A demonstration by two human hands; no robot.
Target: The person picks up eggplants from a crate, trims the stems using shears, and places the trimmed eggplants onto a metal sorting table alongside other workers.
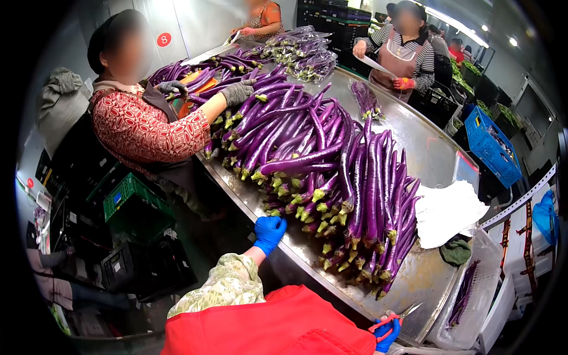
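My left hand (269, 234), in a blue glove, rests with curled fingers at the near edge of the steel table (275, 248), beside the stem ends of a large heap of long purple eggplants (306, 146); nothing shows in it. At the table's near right corner my right hand (387, 333), also blue-gloved, holds red-handled scissors (397, 319) with the blades apart, pointing up and right. Between the hands and beyond them, the heap's stems face me. A bagged bundle of eggplants (365, 100) lies farther back.
A co-worker's gloved hand (237, 93) touches the heap at left. White cloth (448, 213) and a dark green cloth (455, 252) lie at right, near a translucent crate (466, 306) holding eggplants. Wrapped bundles (301, 51) lie at the far end. A green crate (137, 208) stands left below.
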